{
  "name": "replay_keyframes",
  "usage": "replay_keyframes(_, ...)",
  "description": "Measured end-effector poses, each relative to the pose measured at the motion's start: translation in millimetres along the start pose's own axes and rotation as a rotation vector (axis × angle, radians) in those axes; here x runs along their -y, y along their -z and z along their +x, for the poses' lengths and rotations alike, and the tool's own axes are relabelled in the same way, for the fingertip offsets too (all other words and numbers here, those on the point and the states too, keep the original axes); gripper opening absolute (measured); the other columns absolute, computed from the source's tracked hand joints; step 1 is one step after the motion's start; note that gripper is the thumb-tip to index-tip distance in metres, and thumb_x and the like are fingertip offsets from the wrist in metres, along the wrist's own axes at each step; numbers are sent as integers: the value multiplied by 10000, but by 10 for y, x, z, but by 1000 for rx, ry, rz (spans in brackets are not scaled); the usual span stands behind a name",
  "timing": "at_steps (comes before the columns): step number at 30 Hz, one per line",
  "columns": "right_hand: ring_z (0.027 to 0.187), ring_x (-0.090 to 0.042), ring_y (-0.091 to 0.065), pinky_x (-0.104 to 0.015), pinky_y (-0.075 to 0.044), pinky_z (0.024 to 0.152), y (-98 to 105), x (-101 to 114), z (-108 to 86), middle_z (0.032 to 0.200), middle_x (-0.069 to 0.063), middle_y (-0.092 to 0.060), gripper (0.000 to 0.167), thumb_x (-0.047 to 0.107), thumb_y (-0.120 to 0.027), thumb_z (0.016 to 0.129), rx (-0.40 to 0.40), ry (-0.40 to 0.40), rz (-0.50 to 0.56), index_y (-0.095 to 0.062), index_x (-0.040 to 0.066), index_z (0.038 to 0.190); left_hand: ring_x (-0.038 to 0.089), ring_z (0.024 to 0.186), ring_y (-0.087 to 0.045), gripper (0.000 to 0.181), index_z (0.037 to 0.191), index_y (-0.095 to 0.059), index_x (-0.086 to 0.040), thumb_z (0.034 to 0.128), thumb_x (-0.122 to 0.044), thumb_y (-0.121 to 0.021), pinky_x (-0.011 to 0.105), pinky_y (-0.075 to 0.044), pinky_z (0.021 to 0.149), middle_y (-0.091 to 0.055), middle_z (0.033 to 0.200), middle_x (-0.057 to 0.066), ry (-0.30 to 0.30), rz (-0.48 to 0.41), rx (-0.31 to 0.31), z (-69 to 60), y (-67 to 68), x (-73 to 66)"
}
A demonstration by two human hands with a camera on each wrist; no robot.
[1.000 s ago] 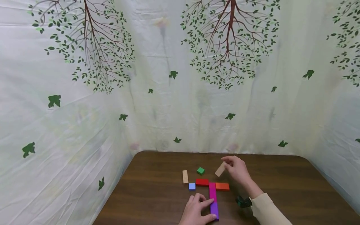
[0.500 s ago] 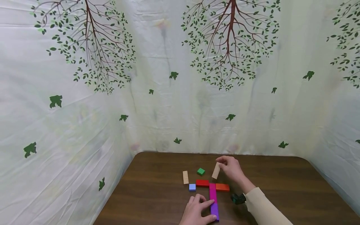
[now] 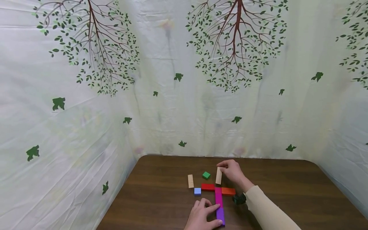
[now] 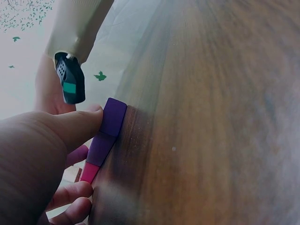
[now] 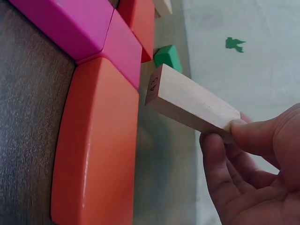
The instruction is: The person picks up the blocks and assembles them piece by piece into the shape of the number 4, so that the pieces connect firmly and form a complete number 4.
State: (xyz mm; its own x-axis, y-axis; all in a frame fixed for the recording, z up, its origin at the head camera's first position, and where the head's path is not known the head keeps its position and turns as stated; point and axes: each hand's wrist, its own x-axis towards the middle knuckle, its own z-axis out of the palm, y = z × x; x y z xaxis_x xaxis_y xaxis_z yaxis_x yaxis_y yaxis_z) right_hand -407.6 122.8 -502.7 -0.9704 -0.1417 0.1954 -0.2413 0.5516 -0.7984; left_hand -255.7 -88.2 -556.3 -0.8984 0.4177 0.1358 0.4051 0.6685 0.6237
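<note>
My right hand point(image 3: 233, 172) pinches a plain wooden block point(image 5: 194, 103) near its far end, between thumb and fingers. In the right wrist view its free end, marked with dark digits, is close to the end of the magenta block point(image 3: 218, 195), with a gap between. My left hand point(image 3: 200, 216) rests beside the purple block point(image 3: 220, 216). Its thumb touches the near part, and its index fingertip is at the seam with magenta. An orange block point(image 3: 228, 191) lies right of the magenta block's far end, a red block point(image 3: 208, 187) to its left.
A small blue block point(image 3: 197, 191) lies at the red block's left end. Beyond are a green block point(image 3: 206, 175) and another wooden block point(image 3: 190, 181). The brown table point(image 3: 161, 204) ends at a leaf-printed cloth point(image 3: 207, 137) behind it.
My right hand has moved left with the wooden block, which has turned from slanting to nearly in line with the magenta block. My left hand has kept its place on the purple block.
</note>
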Motion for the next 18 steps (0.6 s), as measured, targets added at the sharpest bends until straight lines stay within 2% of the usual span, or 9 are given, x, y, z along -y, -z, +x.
replay_keyframes(11, 790, -182, -613, -378, -544, 741, -88, -139, 37, 1002, -62, -716, 156, 9, -676, 935, 57, -34, -40, -781, 38, 1047, 87, 890, -351, 551, 1339, -668, -338, 852, -593, -719, 285, -333, 710, -439, 1049, -145, -2, -16, 3, -7, -6, -20)
replay_keyframes(18, 760, -172, -616, -354, -536, 705, -141, -159, 16, 949, -38, -713, 132, 5, -686, 927, 78, -12, -27, -786, 45, 1002, 93, 897, -356, 541, 1334, -667, -357, 849, -593, -720, 299, -335, 716, -442, 1043, -148, 32, -28, 22, 12, -11, 3)
